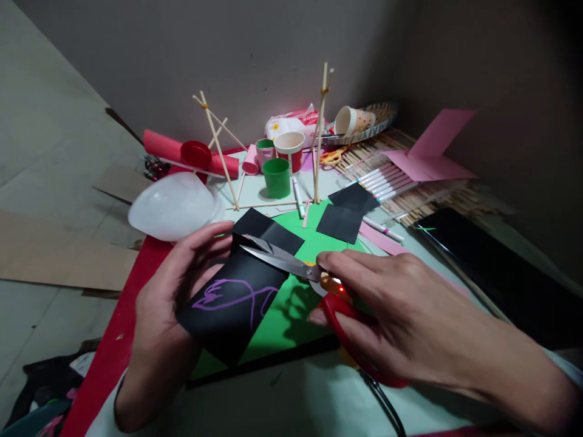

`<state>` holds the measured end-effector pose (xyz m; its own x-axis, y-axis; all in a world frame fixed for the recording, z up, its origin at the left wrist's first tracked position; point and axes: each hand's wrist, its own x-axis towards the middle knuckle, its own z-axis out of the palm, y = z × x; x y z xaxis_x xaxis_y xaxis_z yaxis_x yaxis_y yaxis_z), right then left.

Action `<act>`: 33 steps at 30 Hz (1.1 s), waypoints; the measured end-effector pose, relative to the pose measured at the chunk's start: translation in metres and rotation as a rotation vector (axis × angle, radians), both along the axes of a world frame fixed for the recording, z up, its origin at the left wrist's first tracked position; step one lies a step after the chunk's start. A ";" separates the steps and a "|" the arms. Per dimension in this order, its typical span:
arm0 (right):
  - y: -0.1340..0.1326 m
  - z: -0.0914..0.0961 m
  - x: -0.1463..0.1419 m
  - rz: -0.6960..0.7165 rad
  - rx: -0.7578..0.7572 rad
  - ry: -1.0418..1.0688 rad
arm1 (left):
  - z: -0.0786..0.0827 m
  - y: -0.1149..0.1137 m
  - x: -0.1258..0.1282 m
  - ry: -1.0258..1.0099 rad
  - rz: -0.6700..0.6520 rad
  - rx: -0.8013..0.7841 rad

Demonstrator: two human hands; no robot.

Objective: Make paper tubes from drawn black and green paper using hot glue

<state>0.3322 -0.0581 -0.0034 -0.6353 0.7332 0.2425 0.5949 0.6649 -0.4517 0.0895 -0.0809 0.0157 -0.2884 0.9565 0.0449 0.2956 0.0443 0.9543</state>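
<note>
Can't see most of the fingers of the left hand point(159, 309), hidden behind and under the black paper point(223, 331). Can't see all of the red handles point(336, 308) on the scissors point(312, 272) either, partly covered by the right hand point(382, 306). Hard to make out: small orange object point(345, 293) with a red light, just behind handles. Cut off: right forearm at right edge, black cable point(387, 400) at bottom edge. Fading into shadow at right: black panel point(492, 282).

Scissors: over black paper, above green sheet point(268, 340). Pointing left and slightly away; long axis slanting from handles at near right to tips at far left. Blades point(282, 261) slightly parted, lying between a plain far section and a near section with a purple outline point(253, 298). Can't tell if joined there, or if caught between blades. Black paper itself: tilted, one corner toward the near side.

Left hand: half-curled, gripping black paper by its left side. Right hand: closed round handles, grasping scissors, knuckles up.

Nearby: two black sheets point(339, 223) beyond right hand, partly on green sheet; white balloon point(170, 203) just beyond left hand; green cup point(277, 180) farther back.
</note>
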 end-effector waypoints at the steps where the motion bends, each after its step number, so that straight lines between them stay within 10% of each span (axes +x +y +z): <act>1: 0.000 0.000 0.000 -0.004 0.001 -0.012 | 0.000 0.000 0.001 0.000 0.002 0.003; 33: 0.001 0.016 0.003 -0.045 -0.224 0.121 | 0.000 0.006 0.000 -0.124 0.040 0.029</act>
<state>0.3350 -0.0569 0.0125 -0.5772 0.8039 0.1434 0.5541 0.5145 -0.6544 0.0890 -0.0750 0.0161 -0.3316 0.9428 0.0342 0.1738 0.0254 0.9844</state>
